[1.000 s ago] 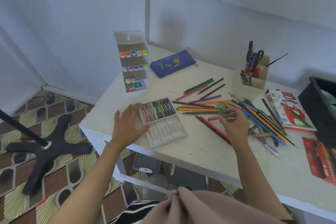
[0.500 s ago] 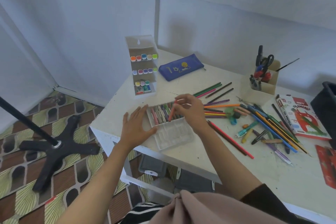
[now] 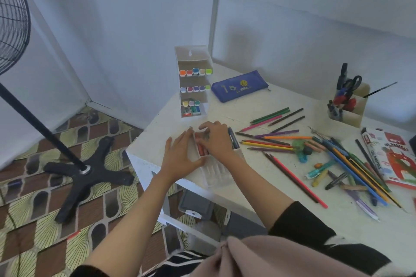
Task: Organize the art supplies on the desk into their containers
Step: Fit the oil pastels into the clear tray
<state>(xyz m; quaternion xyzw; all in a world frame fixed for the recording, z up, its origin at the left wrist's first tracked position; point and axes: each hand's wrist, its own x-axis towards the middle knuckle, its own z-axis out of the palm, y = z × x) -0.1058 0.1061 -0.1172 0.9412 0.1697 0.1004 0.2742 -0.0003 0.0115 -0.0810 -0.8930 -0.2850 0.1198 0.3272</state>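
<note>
While our left hand (image 3: 180, 156) braces the tray (image 3: 216, 174) with straight fingers and our right hand (image 3: 217, 140), grip hidden, covers the crayons (image 3: 201, 150) inside, we risk shoving it off the desk (image 3: 258, 177) edge just beside it.
</note>
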